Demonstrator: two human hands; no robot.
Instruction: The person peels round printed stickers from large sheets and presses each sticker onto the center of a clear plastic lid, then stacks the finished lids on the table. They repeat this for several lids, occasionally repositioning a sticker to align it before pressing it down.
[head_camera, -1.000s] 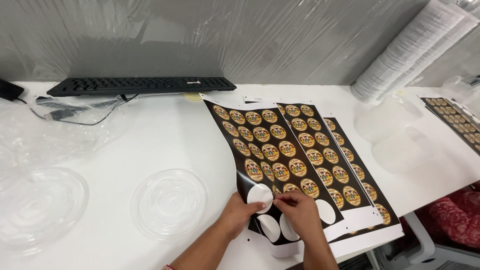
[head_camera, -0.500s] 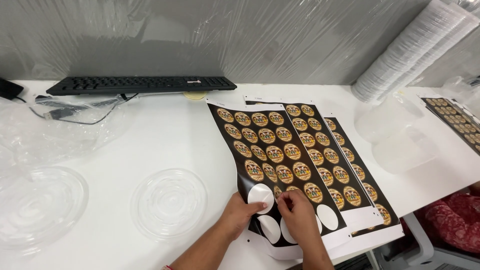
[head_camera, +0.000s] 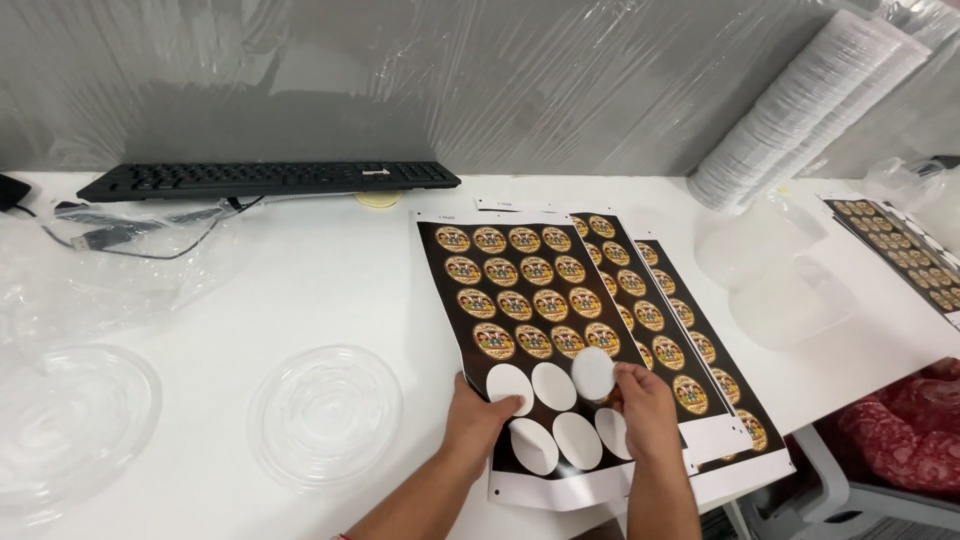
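Near edge of a white worktop (head_camera: 300, 290), two bare hands on a dark sticker sheet (head_camera: 520, 330). Left hand (head_camera: 478, 418) flat on the sheet's near left corner, fingers spread and pressing down beside the bare white circles where stickers are gone. Right hand (head_camera: 643, 405) just to the right, thumb and forefinger pinching a round sticker (head_camera: 592, 372), white backing side up, lifted partly off the sheet. Rows of round gold-and-brown stickers filling the far part of the sheet. More sheets of the same kind (head_camera: 690, 350) fanned out beneath and to the right, overlapping. Left of the hands, a clear round plastic lid (head_camera: 325, 412) lying flat on the worktop, and a second clear lid (head_camera: 65, 425) at the far left. Far side: a black keyboard (head_camera: 270, 180) along the plastic-covered wall, loose clear wrapping (head_camera: 90, 270) and a cable near it. Far right: a leaning stack of white lids (head_camera: 800, 110), clear tubs (head_camera: 770, 260) beside it, another sticker sheet (head_camera: 900, 250) at the right edge. Red cloth (head_camera: 905, 430) below the worktop at the near right.
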